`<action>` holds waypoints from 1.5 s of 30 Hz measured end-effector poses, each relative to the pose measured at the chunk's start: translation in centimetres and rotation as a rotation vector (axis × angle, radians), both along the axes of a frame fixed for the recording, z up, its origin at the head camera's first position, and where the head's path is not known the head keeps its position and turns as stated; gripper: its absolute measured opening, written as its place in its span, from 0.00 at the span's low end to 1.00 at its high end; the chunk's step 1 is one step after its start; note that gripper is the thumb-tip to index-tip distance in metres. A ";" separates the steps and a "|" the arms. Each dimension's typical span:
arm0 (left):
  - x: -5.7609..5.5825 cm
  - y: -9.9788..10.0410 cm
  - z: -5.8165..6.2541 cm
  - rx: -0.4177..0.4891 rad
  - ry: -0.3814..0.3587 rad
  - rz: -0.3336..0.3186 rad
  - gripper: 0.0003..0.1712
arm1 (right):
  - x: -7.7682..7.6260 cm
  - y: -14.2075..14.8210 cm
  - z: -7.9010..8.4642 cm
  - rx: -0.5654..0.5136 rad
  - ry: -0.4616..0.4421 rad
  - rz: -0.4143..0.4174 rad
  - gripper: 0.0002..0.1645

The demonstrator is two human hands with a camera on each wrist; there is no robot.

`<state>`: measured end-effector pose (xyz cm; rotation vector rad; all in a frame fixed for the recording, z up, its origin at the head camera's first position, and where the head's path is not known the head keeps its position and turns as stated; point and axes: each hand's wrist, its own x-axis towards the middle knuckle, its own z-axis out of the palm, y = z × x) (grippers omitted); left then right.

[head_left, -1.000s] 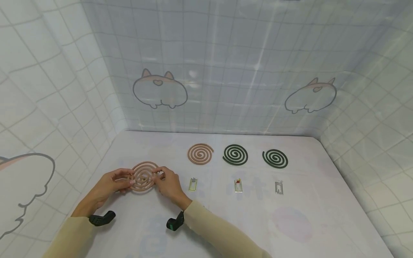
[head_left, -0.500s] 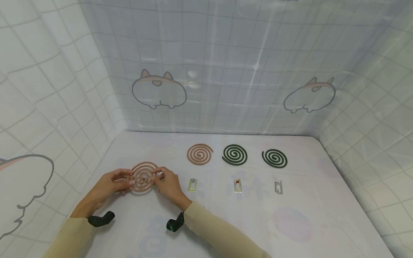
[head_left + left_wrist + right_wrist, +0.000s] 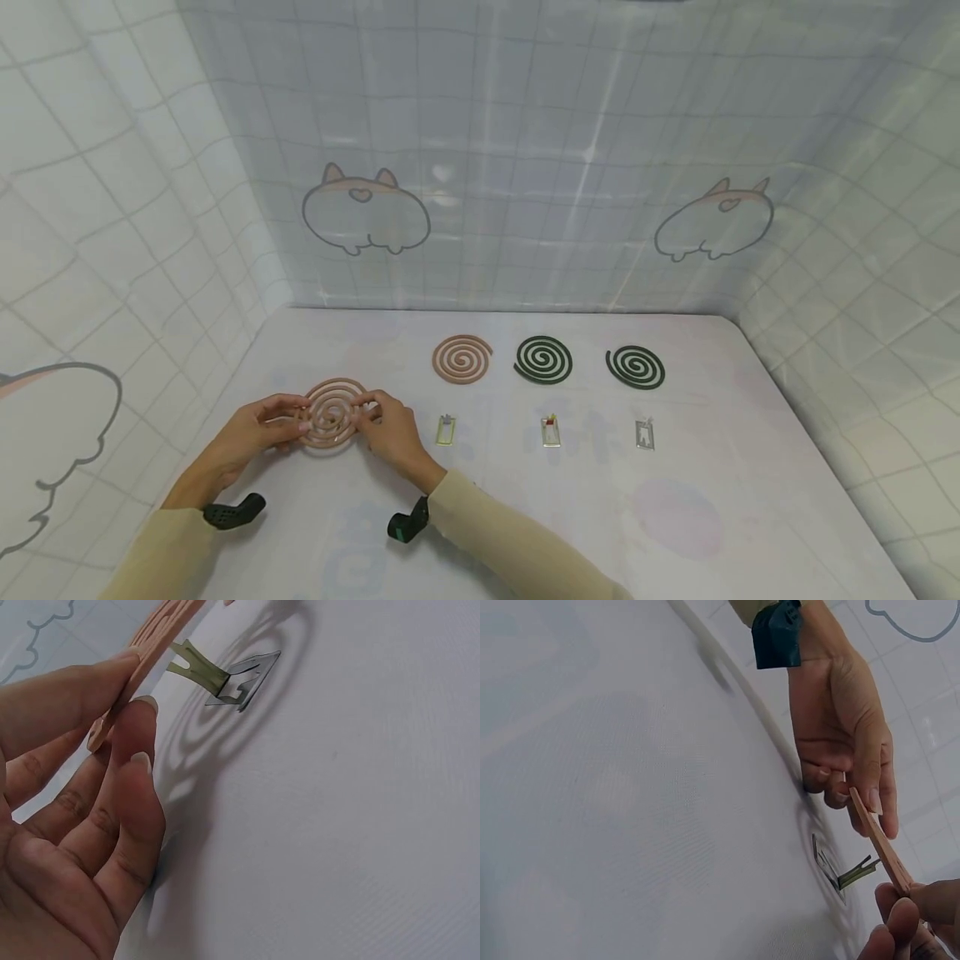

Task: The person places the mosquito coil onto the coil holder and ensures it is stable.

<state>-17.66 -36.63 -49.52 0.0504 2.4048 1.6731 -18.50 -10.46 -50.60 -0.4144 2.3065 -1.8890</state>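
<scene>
1. The left hand [image 3: 261,429] has its fingers clamped on the left edge of a brown coil [image 3: 330,410], pinching the rim between them.
2. The right hand [image 3: 392,429] has its fingers clamped on the opposite edge, so the coil sits between the two hands.
3. The coil is raised off the desk [image 3: 525,517], its spiral shadow falling there.
4. Beneath it stands a small metal stand [image 3: 202,673] with upturned prongs, close to the coil's underside; whether they touch, I cannot tell.
5. To the right of the hands lie three more metal stands, spaced in a row: left [image 3: 446,442], middle [image 3: 551,422], right [image 3: 645,447].
6. Behind those lie a second brown coil [image 3: 462,361] and two green coils [image 3: 543,357], well apart from the fingers.
</scene>
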 end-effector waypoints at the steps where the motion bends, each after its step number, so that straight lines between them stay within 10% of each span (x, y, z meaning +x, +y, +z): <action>1: 0.0 0.0 0.0 -0.004 0.000 0.003 0.31 | 0.0 0.0 0.0 -0.002 0.000 0.003 0.12; 45: 0.1 -0.2 0.3 -0.032 0.004 -0.007 0.33 | 0.2 -0.2 -0.1 0.041 -0.025 0.013 0.13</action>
